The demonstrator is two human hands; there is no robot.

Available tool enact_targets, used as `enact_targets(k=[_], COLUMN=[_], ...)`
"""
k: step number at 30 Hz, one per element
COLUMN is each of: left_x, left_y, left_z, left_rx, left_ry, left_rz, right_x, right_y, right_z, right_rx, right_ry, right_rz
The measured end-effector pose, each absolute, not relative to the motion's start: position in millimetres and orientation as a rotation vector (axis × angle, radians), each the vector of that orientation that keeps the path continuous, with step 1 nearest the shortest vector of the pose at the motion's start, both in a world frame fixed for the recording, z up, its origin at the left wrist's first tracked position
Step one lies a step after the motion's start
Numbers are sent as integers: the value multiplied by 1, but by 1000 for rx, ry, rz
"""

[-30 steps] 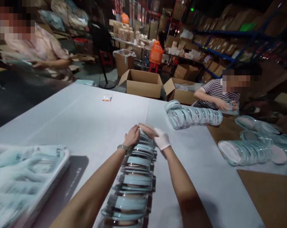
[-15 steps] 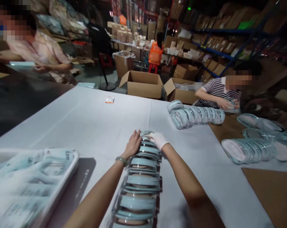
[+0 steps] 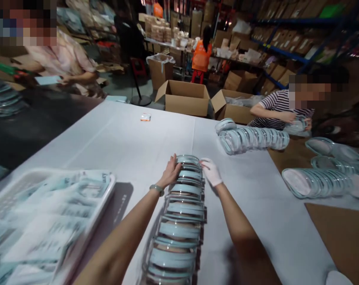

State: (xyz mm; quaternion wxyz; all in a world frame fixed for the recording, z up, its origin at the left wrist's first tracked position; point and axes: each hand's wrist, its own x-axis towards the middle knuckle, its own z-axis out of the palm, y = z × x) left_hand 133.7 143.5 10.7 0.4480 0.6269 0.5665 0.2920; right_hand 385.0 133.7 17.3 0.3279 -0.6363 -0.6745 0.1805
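My bare left hand and white-gloved right hand clamp the far end of a long row of clear round pale-blue lidded containers on the white worktop.

A long bench under a pale grey cover carries a row of clear round containers in the middle, two more rows (lying on their sides) towards the right, a white tray of blurred packets at left, and a small orange-and-white packet far off.

Head cam, fwd-down, close over table
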Motion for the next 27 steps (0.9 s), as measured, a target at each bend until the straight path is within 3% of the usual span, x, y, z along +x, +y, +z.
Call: enact_targets(k=[6,12,20,27], left_x=[54,61,73,78], left_y=[-7,-154,-170,-125], left_z=[43,-9,-10,18], left_rx=[1411,1310,1385,1554], left_ry=[1415,1422,1430,1373], left_rz=[739,751,775,775], right_x=[382,290,258,264], right_y=[-51,-90,-99,-125], right_z=[29,52,79,69], right_rx=[-1751,-1806,-1907,-1867], right_ry=[-1499,-1802,-1953,-1524], right_rz=[395,443,485,782])
